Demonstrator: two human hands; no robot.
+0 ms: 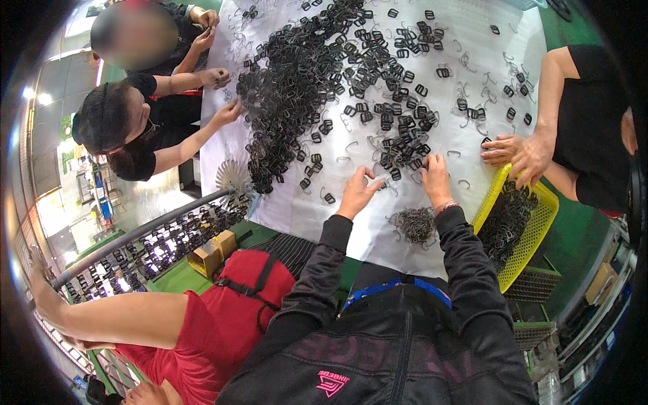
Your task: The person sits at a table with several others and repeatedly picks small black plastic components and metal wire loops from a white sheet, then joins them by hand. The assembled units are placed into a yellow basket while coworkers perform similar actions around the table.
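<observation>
My left hand (pixel 358 194) is on the white tabletop (pixel 317 219), fingers curled, beside small black parts; a dark bit shows at its fingertips, too small to name. To its right, my right hand (pixel 436 181) has its fingertips drawn together at the near edge of a cluster of black plastic buckles (pixel 399 150). What it pinches is hidden. Just in front of my body, between my forearms, lies a small heap of thin dark curved pieces (pixel 414 225). A few loose pale hooked pieces (pixel 343 159) are scattered near my hands.
A large mound of black buckles (pixel 290 94) covers the table's left middle. At right stands a yellow basket (pixel 540 229) of dark parts, with a co-worker's hands (pixel 523 154) at its rim. Other people work along the left edge. A person in red (pixel 196 331) is close on my left, beside a rack of hanging buckles (pixel 162 246).
</observation>
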